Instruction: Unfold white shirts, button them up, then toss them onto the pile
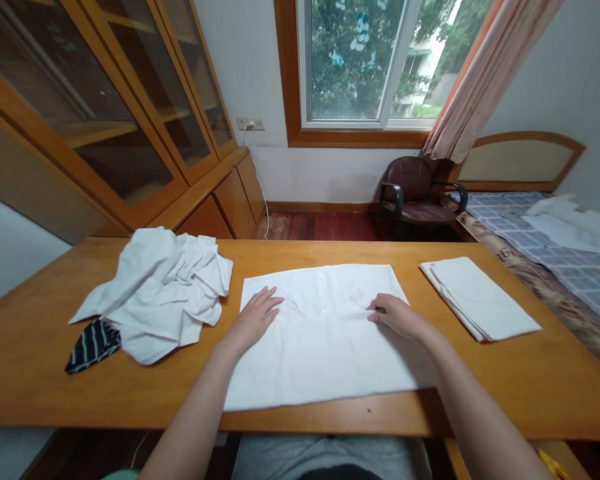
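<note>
A white cloth (320,360) is spread out in front of me on the wooden table, folded to a rough rectangle with light creases across its middle. My left hand (260,312) lies on its left part, fingers stretched out and apart. On the right part rests my right hand (393,313), its fingers curled and bunched against the fabric; whether they pinch a bit of it is hard to see. Faint marks show on the cloth near both hands.
A crumpled heap of white cloth (170,287) lies at the left, over a dark striped cloth (94,345). To the right is a neatly folded white cloth (483,297). Beyond the table (380,417) stand a chair (413,190), a bed (550,233) and a glass-doored cabinet (180,173).
</note>
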Demonstrator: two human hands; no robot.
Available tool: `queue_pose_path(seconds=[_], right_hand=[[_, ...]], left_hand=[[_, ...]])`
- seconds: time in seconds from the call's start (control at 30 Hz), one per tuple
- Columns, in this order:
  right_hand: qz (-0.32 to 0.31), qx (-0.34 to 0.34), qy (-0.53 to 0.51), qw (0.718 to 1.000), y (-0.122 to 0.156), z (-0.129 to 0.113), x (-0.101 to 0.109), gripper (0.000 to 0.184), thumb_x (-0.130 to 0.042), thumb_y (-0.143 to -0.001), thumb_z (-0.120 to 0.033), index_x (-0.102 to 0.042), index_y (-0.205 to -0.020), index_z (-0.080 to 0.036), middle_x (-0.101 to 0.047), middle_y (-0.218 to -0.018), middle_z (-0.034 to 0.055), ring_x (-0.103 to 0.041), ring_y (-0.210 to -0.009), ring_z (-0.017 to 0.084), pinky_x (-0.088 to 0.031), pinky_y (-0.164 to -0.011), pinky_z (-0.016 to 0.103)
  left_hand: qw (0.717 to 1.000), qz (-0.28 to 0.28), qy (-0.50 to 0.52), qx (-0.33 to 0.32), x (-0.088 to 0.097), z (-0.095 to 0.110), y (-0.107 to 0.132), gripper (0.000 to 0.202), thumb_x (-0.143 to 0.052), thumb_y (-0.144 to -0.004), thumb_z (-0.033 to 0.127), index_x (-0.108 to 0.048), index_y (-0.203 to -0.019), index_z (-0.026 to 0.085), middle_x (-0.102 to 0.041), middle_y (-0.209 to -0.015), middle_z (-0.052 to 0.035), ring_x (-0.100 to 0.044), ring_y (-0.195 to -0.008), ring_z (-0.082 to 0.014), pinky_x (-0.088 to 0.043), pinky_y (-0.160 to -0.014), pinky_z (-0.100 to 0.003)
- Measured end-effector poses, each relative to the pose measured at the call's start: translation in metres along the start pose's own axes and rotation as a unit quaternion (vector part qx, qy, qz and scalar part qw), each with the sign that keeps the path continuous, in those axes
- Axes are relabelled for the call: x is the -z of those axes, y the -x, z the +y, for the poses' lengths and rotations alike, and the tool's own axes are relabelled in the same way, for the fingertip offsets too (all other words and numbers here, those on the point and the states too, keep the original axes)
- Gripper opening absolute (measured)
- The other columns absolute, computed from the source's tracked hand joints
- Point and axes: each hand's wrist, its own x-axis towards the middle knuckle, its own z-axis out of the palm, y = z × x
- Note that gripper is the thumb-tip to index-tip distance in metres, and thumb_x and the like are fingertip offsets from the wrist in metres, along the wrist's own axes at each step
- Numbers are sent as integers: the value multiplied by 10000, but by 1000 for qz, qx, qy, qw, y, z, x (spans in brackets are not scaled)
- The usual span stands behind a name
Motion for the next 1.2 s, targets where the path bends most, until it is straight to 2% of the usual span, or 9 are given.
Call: queue_pose_path(seconds=[0.13,0.2,0.3,0.43,0.5,0.73,0.97,1.1,1.2], right_hand=[[170,-17,153,973,-9,-11,4,172,-583,-898,-243,-733,-974,-210,-666,-1056,105,-546,-1050,282,-407,-907,366],[207,-34,170,963,-10,-21,5,216,-563,-916,-239,-707,-1074,-205,-645,-1110,122,-552,-1051,276,-409,-899,353],[135,-49,110,983,-6,-39,3,237,-538,-939,-296,-670,-1105,-192,-678,-996,98,-613,-881,217,-424,-770,287],[-83,-39,33,995,3,-54,-5,229,-557,-909,-362,-689,-831,-192,-698,-784,46,-603,-695,172,-365,-611,247],[-137,-36,23,990,6,-53,-6,242,-574,-887,-364,-684,-772,-182,-694,-752,41,-591,-675,164,-345,-590,243],[-104,-60,79,990,4,-36,10,298,-584,-876,-429,-738,-817,-181,-702,-871,88,-624,-775,214,-397,-659,279],[-41,-64,132,988,1,-25,10,272,-563,-909,-370,-757,-947,-182,-653,-1054,129,-639,-936,237,-463,-872,321],[-21,-66,160,985,1,-22,10,296,-571,-906,-370,-722,-1062,-170,-633,-1155,149,-632,-1013,267,-466,-927,359],[-7,-62,175,983,-2,-17,9,362,-577,-901,-368,-674,-1175,-153,-604,-1268,171,-617,-1086,305,-459,-967,410]], left_hand=[[998,-6,-32,55,2,6,-5,411,-381,-999,308,-571,-1359,246,-343,-1576,-71,-215,-1491,-287,-203,-1212,-516],[995,-18,-46,91,3,11,-5,433,-357,-1004,289,-540,-1395,255,-304,-1593,-78,-184,-1495,-315,-204,-1201,-545],[987,-39,-67,144,4,21,-4,456,-333,-1010,282,-500,-1434,266,-279,-1602,-86,-176,-1489,-357,-238,-1180,-563],[973,-47,-107,197,4,38,-4,484,-316,-1012,295,-436,-1479,257,-250,-1611,-107,-205,-1471,-404,-292,-1145,-577],[967,-57,-131,210,5,47,-1,495,-324,-1010,309,-407,-1495,257,-250,-1609,-119,-237,-1458,-415,-325,-1121,-580],[961,-65,-200,179,20,74,21,458,-388,-986,386,-513,-1413,277,-529,-1367,-162,-524,-1179,-397,-478,-919,-529],[972,-50,-183,141,28,91,36,363,-417,-973,361,-705,-1109,188,-600,-1104,-168,-578,-991,-333,-480,-839,-475],[974,-35,-201,98,32,99,38,375,-451,-961,375,-762,-889,176,-618,-1060,-153,-550,-1030,-333,-481,-852,-468],[982,-43,-178,52,30,105,36,372,-482,-954,353,-777,-818,171,-628,-1202,-141,-513,-1173,-348,-457,-960,-489]])
